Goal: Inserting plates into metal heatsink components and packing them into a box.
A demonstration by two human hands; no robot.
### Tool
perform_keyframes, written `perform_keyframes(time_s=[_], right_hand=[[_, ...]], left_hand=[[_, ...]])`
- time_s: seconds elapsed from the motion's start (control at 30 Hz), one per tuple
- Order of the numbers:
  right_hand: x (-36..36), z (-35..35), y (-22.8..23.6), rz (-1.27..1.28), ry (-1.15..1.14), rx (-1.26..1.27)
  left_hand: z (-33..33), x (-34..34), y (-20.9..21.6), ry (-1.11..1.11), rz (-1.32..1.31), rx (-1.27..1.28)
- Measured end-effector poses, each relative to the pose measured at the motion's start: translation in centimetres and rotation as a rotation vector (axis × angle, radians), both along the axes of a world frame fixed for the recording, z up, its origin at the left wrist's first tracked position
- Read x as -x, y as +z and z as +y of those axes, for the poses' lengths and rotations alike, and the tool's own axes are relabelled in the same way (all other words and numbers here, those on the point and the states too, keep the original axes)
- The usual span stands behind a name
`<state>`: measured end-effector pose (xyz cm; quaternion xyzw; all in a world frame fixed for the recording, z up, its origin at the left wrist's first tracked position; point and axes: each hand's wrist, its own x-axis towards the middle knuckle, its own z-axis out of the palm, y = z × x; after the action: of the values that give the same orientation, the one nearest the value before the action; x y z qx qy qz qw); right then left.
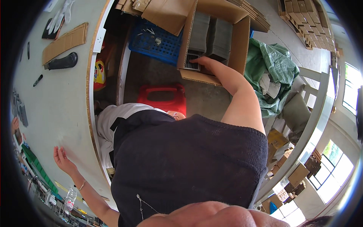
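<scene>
Deep in an open cardboard box [240, 45] on the floor side, my right hand [204, 62] reaches in with its fingers stretched out. Its fingertips rest on a dark, light-striped stack of thin pieces [193, 65] in the near left corner; I see nothing held in them. Beyond that stack, grey stacks of flat pieces [199, 32] fill much of the box in two columns. My left hand [63, 159] is over the pale worktable [68, 113], fingers loosely bent and apart, holding nothing.
A blue plastic crate [157, 43] sits left of the box, a red plastic stool [162, 96] nearer me. Green sheeting [278, 60] is heaped at right beside a white frame [319, 98]. A cardboard strip [66, 42], black-handled tool [63, 61] and white gloves [60, 17] lie on the worktable.
</scene>
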<state>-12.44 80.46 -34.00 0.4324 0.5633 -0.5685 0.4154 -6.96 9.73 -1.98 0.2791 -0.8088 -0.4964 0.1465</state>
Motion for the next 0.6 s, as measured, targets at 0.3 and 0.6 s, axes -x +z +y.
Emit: perform_keyframes(time_s=[0.3,0.6], right_hand=[[0.8,-0.5,5.4,0.042,0.170,-0.080],[0.0,1.5,0.2,0.050,0.231,-0.234]], left_hand=[[-0.9,-0.8,0.0,-0.007,-0.018,-0.013],[-0.9,-0.8,-0.4,-0.026,-0.014,-0.071]])
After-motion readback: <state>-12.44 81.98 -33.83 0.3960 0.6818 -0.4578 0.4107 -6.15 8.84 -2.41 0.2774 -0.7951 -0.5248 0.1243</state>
